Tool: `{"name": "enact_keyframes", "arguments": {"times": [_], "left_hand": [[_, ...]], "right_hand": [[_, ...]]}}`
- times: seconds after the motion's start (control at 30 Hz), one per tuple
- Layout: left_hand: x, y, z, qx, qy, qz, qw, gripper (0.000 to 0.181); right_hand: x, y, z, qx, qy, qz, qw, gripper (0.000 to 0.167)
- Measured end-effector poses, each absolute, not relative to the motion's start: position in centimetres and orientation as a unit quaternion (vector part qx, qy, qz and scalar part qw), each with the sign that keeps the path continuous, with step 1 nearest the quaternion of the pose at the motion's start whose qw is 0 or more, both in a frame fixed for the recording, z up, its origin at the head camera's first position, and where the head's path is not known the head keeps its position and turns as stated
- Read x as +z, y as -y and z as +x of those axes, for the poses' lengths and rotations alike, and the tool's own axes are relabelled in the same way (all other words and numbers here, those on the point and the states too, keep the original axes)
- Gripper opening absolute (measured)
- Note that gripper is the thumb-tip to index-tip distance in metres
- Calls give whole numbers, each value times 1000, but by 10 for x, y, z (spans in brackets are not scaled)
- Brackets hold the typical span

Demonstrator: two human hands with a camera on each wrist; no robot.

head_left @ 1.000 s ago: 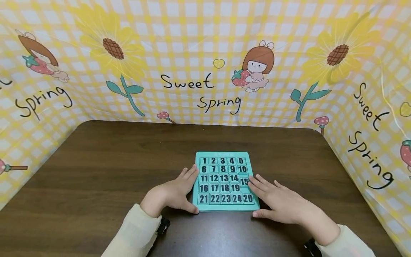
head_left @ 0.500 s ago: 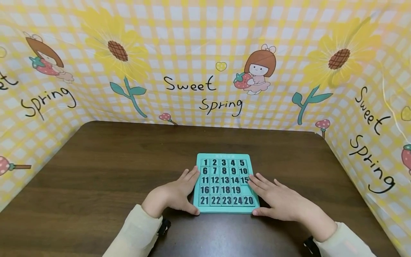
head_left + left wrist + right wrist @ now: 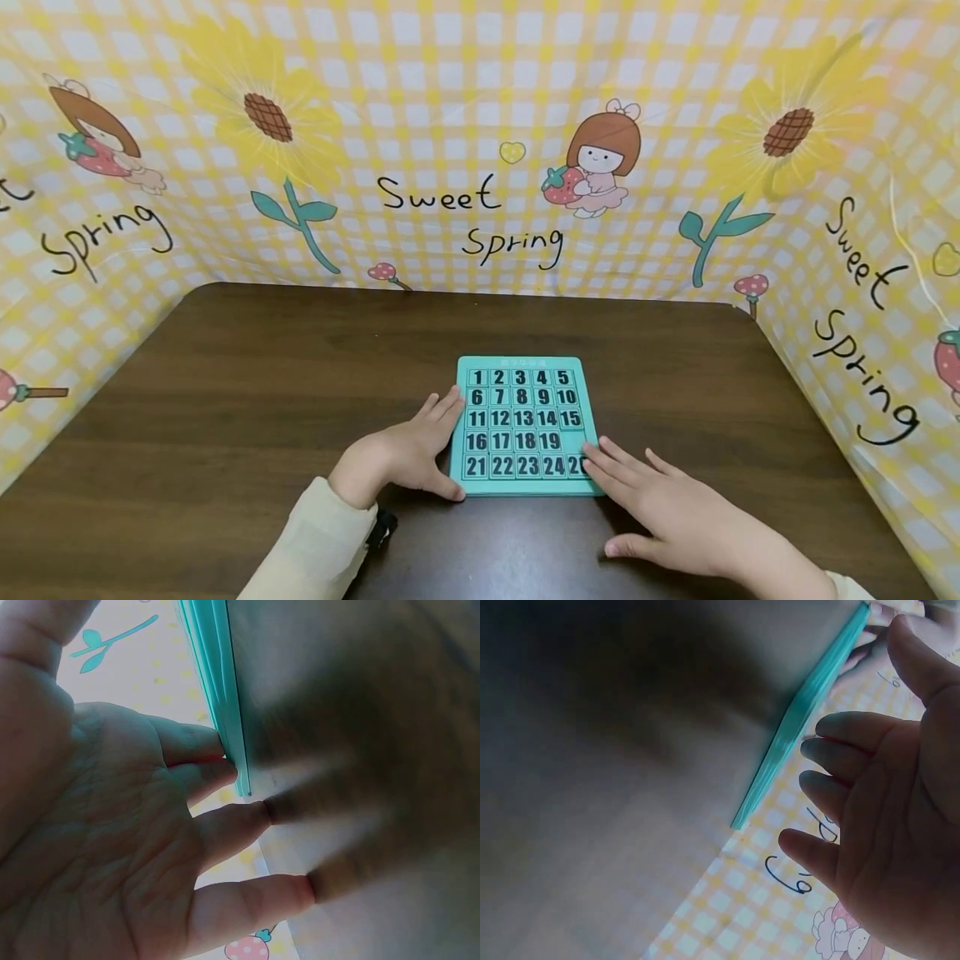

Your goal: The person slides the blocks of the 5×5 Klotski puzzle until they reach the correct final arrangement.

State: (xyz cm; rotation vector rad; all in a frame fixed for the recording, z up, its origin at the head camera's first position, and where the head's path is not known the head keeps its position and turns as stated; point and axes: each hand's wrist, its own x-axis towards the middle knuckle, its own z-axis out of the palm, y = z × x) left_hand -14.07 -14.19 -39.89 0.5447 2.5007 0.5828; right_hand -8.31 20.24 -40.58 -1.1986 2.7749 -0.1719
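A turquoise sliding number puzzle [image 3: 517,363] lies flat on the table in the head view. Its numbered tiles run in order from 1 to 19, with a gap [image 3: 572,441] right of 19; the bottom row ends in 24 and 20. Along the left edge rests my left hand [image 3: 408,450], fingers extended and thumb at the near corner. The fingertips of my right hand [image 3: 667,508] touch the right side at tile 20 [image 3: 574,466], partly covering it, with the thumb apart from the puzzle. Both wrist views show the puzzle's side edge [image 3: 217,682] beside extended fingers.
The puzzle stands on a dark brown wooden table [image 3: 300,358]. A yellow-and-white checked cloth [image 3: 420,108] printed with flowers and "Sweet Spring" rises behind the table and along both sides.
Tile 15 has slid up into line with 14, leaving the gap beneath it. My right hand has then moved down from tile 15 to tile 20. The left hand keeps its place.
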Motion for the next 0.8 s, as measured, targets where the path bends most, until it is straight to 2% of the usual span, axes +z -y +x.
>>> {"name": "enact_keyframes", "arguments": {"times": [0.3,0.6,0.8], "left_hand": [[-399,143,-142,209,-923,203,252,118],[-401,144,-142,216,-921,200,255,118],[-404,145,-138,226,-918,199,257,119]], "right_hand": [[-412,-206,-75,-41,-910,-412,34,81],[-409,-199,-88,-48,-918,-384,83,85],[-410,-196,-93,-53,-920,-376,93,87]]}}
